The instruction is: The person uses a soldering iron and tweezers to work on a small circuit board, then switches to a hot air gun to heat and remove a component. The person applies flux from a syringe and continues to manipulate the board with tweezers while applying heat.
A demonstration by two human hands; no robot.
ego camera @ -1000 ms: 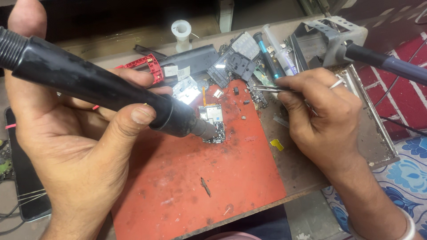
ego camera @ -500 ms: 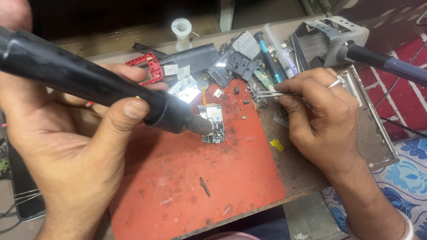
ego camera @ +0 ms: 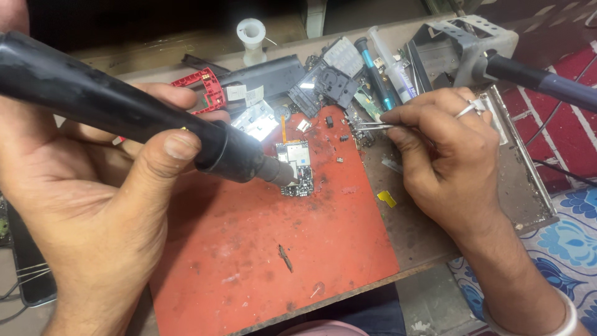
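The left hand [ego camera: 93, 205] gripped a black heat tool [ego camera: 124, 118] aimed at the circuit board [ego camera: 297, 167]; the right hand [ego camera: 448, 155] pinched tweezers [ego camera: 367, 126].

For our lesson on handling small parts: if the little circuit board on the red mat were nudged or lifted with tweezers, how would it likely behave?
The circuit board looks thin and flat, so it is probably light and would slide on the red mat rather than roll. Its tiny exposed components suggest it is fragile. The orange ribbon at its top edge looks floppy and may snag.
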